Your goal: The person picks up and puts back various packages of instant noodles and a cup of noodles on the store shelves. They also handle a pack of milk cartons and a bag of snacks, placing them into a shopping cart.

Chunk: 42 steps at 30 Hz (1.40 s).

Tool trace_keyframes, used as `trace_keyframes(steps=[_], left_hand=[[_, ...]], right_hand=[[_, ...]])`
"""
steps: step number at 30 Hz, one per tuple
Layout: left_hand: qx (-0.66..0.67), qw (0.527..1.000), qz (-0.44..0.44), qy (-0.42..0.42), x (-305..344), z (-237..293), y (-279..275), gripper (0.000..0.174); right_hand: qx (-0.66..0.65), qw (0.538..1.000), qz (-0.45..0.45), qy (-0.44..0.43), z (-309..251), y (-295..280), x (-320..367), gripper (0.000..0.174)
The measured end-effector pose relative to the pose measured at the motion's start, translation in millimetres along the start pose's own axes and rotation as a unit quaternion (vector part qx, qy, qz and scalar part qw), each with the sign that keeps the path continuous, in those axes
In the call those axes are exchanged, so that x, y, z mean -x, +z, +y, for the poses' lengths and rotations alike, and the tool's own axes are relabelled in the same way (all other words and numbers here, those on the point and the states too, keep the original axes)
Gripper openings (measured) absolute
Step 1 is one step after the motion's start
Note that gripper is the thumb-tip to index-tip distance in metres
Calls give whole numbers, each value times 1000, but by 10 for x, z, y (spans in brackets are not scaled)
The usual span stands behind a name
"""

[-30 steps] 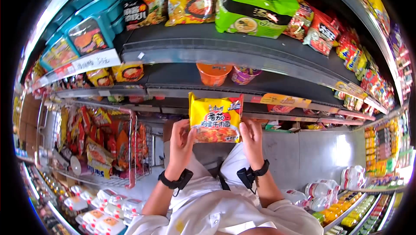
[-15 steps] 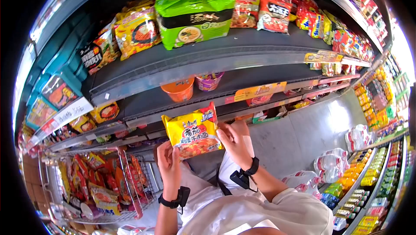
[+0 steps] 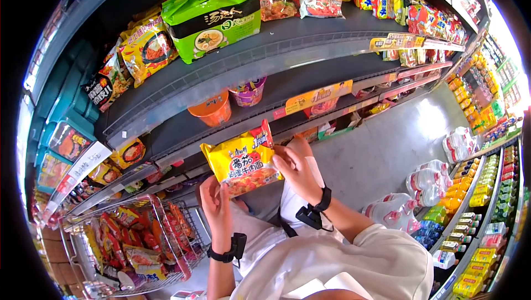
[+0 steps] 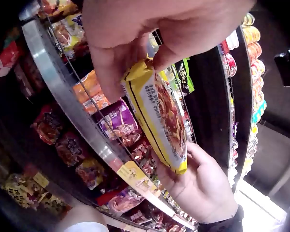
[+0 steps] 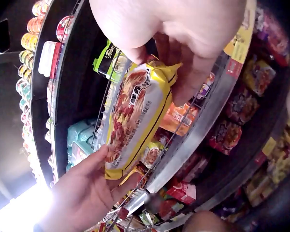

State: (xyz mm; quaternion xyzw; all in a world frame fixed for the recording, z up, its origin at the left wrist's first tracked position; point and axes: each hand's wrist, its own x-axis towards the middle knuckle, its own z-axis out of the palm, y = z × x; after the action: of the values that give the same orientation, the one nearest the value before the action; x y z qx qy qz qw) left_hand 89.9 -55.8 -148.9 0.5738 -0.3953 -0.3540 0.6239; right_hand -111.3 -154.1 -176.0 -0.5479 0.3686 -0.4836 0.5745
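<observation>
A yellow instant noodle packet with a red top corner is held up in front of the body, its printed front facing up and its right side tilted higher. My left hand pinches the lower left edge between thumb and fingers. On the opposite edge, my right hand grips near the corner, thumb over the front. Both wrist views show the packet from its lower side, with my left hand and my right hand at its two ends. Fingers behind the packet are partly hidden.
Ahead runs a shelf with a green multipack and other noodle bags. Beneath it stand an orange cup and a purple cup. A wire cart full of packets is at lower left. Shrink-wrapped bottles stand on the floor at right.
The head view has turned to the right, so the shelf goods shift left and slant. The packet has gone from level to tilted, still held by both hands.
</observation>
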Motion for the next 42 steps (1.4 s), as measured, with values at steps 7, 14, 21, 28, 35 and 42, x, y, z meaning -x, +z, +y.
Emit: trace_keyframes(steps=[7,14,21,28,35,42], left_hand=[[-9,1000,-22,10,135,-166,0,31],[36,998,-38,38,414,-172,59,36],[15,997,-11,78,801,-27,106,37],[8,996,-45,76,1181,181,9,41],[-55,992,-62,98,1343,174,-19,44],[-50,989,-60,128,1329,154,-52,42]], right_hand=[[-10,1000,0,10,-118,-50,166,35],[118,992,27,-29,-188,-266,466,29],[1,999,14,-34,-331,-198,965,25],[68,996,-17,-64,-483,-278,1285,30],[101,993,-46,-45,-564,-246,1542,33],[94,990,-62,-80,-622,-142,1548,36]])
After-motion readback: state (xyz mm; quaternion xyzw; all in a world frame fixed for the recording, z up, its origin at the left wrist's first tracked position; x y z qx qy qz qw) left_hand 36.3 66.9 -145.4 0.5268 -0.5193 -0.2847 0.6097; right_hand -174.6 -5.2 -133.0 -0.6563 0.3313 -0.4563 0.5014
